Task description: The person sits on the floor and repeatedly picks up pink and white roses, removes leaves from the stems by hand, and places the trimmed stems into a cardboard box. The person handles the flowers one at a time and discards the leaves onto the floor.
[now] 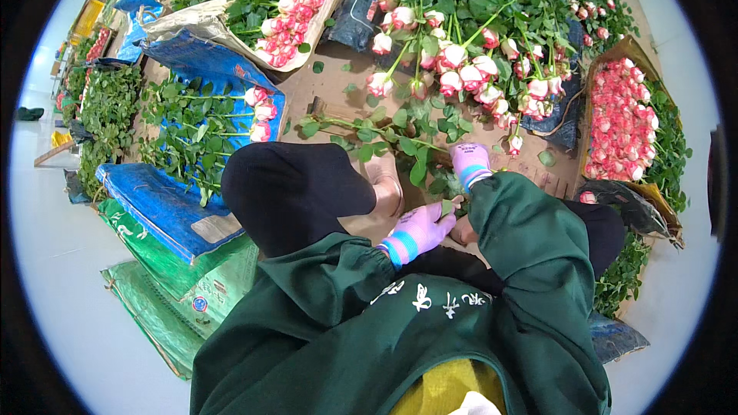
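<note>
My right hand (pixel 470 162), in a pale purple knit glove with a blue cuff band, is closed around one end of a leafy rose stem (pixel 377 128). The stem stretches left above the floor before me; no bloom on it is visible. Lower and to the left, my left hand (pixel 424 230) wears a matching glove, its fingers bent. A green leaf (pixel 447 207) shows at its fingertips; whether it is gripped is unclear. Beyond my hands lies a large heap of white-and-pink roses (pixel 461 72), their blooms towards me.
On the left, a blue woven sheet (pixel 190 60) holds several roses (pixel 260 114). Wrapped rose bundles stand at upper left (pixel 294 14) and right (pixel 620 121). Green woven sacks (pixel 173 294) lie at lower left. Loose leaves (pixel 546 157) dot the brown floor covering (pixel 311 78). My bent knees flank the space.
</note>
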The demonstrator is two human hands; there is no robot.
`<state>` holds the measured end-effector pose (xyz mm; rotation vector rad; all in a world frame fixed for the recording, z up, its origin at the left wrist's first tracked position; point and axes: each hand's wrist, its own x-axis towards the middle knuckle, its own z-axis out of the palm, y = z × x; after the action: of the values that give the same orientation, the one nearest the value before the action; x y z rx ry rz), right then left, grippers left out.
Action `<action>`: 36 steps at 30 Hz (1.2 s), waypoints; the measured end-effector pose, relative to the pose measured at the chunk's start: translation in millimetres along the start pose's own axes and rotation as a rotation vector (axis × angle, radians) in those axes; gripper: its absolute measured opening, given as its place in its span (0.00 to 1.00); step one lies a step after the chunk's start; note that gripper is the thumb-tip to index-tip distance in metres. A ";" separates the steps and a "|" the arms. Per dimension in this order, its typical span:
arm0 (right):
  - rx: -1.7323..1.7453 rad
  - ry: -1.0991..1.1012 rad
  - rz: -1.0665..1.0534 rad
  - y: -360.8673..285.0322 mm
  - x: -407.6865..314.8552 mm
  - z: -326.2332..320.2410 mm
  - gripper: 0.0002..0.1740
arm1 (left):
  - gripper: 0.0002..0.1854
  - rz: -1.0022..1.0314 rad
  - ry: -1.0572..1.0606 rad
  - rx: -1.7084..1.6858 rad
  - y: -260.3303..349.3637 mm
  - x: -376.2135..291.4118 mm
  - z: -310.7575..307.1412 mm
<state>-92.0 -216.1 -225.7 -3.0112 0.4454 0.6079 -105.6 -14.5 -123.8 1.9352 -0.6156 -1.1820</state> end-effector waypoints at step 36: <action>0.379 -0.043 0.273 -12.2 19.0 23.1 0.12 | 0.11 -0.170 -0.192 -0.475 3.7 27.8 0.5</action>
<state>-80.4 -207.5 -254.6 -2.5934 0.8691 0.5290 -93.5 -37.1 -135.3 1.5029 -0.2356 -1.4794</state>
